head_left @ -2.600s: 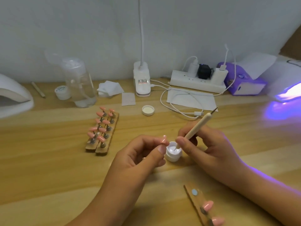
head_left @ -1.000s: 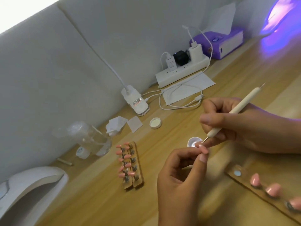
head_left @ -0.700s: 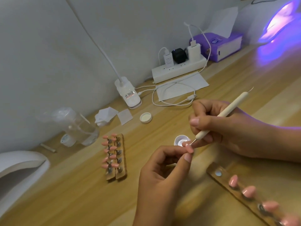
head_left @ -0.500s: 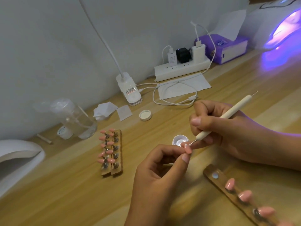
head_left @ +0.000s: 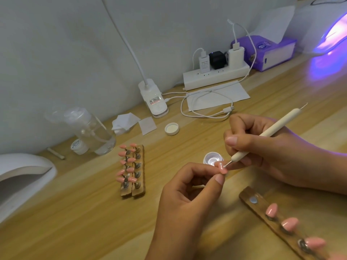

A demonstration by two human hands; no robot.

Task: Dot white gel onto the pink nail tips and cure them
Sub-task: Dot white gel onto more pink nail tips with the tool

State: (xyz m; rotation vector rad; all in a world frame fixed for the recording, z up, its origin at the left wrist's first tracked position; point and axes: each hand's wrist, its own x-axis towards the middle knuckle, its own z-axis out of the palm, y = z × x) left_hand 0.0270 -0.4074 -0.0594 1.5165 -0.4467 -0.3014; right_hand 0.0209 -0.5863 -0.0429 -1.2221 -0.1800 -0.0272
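1. Pink nail tip (head_left: 222, 169) sits pinched between thumb and forefinger of my left hand (head_left: 187, 201), over the middle of the surface (head_left: 75, 212).
2. My right hand (head_left: 272, 151) grips the cream dotting pen (head_left: 266, 134); its fine point touches the tip, where a white dot shows.
3. The open gel pot (head_left: 213, 158) stands just behind my fingers.
4. A wooden strip (head_left: 246, 197) of pink tips lies toward the near right corner; the lit lamp (head_left: 336, 34) glows violet at the far right corner.

Left hand (head_left: 184, 199) in a pinch, right hand (head_left: 266, 152) in a pen grip
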